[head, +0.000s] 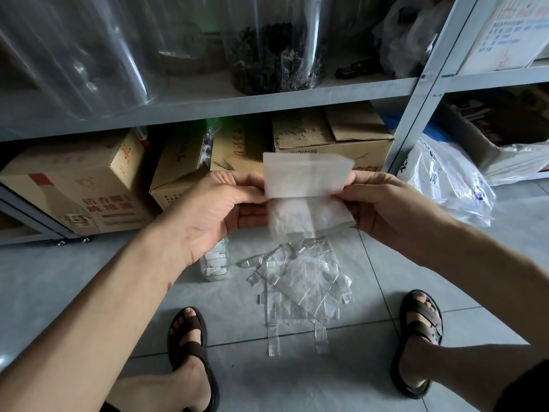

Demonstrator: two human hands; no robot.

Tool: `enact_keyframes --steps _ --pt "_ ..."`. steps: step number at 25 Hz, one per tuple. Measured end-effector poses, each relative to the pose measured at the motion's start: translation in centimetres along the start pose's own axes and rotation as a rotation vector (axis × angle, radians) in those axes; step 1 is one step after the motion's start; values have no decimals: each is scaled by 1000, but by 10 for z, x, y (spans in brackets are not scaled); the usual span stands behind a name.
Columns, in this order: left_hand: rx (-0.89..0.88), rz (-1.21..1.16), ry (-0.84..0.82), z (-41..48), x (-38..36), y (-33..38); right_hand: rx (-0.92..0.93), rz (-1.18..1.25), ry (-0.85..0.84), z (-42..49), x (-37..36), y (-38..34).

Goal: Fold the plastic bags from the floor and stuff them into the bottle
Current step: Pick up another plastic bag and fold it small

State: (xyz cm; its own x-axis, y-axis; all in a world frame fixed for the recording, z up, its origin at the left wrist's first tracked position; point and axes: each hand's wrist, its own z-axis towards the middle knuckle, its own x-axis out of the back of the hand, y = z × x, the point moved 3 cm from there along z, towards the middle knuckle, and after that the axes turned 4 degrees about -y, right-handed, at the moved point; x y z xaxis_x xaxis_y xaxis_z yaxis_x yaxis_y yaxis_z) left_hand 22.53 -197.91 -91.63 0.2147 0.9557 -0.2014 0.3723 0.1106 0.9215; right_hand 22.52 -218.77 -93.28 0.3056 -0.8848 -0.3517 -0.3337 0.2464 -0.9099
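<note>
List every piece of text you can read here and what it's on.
"D10189", start unclear: cardboard box behind the held plastic bag.
"纯粮酒", seemingly: left cardboard box.
Blurred, unreadable: upper-right paper sheet, print on the white bag, red characters on the middle boxes.

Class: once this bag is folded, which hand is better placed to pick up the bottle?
Probably the left hand: the bottle sits just beneath it, while the right hand pinches the bag farther away.

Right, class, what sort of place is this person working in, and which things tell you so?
Probably a storeroom or shop back room: metal shelving holds large clear jars, with cardboard boxes packed beneath them, and the floor is tiled.
</note>
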Motion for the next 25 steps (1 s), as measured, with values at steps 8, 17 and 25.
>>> enact_keyframes --steps 8,17,25 --pt "-13 92 -55 -1 -1 -1 -23 -62 -2 -1 1 1" --pt "155 122 -120 -1 -3 -7 -4 -130 -19 1 -1 5" --pt "49 246 69 4 -2 -15 -19 -11 130 4 0 13"
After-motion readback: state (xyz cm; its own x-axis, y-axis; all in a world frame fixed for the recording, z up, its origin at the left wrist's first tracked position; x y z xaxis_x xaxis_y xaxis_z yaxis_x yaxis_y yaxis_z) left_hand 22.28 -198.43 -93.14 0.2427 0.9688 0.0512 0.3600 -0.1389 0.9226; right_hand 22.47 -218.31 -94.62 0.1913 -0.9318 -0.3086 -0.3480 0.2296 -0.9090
